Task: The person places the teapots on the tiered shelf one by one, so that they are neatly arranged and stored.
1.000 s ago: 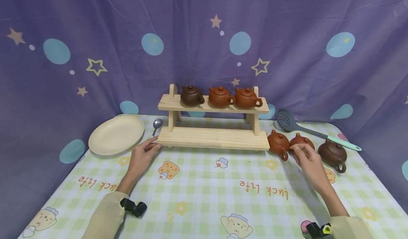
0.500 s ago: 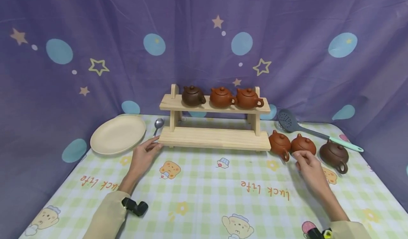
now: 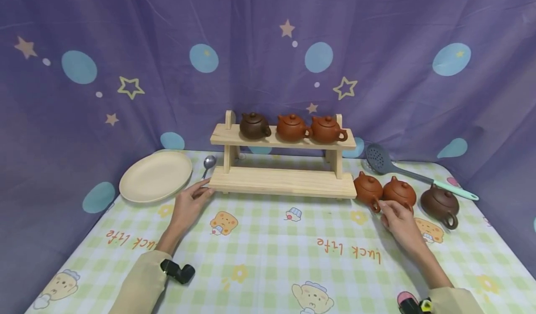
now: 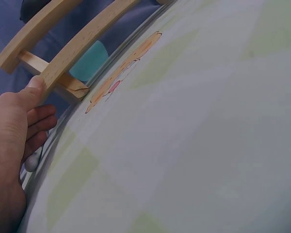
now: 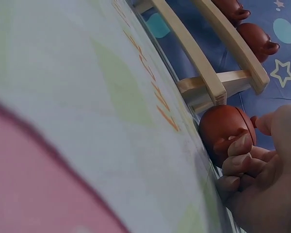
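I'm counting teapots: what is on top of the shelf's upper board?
On the upper board stand a dark teapot on the left, then a middle red teapot and a right red teapot. They hide part of the upper board behind them; anything there cannot be seen.

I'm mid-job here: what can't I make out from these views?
Right wrist: whether the right hand grips the left table teapot's handle; it hides the contact.
Head: part of the middle table teapot's handle, behind the right hand.
Head: the tip of the spoon's handle; the left hand seems to cover it.
Right wrist: the uppermost teapot, cut off by the top edge.
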`<state>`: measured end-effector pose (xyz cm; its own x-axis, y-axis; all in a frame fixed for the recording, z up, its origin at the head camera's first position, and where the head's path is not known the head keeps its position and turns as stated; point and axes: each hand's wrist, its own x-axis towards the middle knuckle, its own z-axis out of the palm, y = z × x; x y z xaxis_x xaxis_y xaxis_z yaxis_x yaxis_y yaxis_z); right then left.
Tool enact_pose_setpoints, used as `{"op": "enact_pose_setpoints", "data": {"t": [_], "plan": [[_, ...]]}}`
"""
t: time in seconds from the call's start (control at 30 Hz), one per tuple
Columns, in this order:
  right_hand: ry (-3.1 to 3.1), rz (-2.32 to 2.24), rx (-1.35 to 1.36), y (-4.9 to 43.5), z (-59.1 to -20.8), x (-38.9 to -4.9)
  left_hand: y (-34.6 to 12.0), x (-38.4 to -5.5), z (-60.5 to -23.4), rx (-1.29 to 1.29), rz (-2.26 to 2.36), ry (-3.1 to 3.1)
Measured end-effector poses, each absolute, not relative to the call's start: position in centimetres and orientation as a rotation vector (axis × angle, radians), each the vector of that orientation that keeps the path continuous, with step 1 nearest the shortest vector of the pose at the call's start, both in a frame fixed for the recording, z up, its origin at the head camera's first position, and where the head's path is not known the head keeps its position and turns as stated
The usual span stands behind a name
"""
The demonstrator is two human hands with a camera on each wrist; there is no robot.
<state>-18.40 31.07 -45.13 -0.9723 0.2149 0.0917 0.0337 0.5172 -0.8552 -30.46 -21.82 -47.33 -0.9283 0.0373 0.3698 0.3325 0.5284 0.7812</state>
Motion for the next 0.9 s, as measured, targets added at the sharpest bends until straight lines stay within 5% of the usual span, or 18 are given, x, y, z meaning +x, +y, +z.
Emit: {"op": "enact_pose_setpoints", "data": {"t": [0.9], "plan": [[-2.637, 1.351, -0.19, 30.7, -45.4, -19.7, -21.8, -30.5, -47.4, -0.311, -1.365, -2.453]]}}
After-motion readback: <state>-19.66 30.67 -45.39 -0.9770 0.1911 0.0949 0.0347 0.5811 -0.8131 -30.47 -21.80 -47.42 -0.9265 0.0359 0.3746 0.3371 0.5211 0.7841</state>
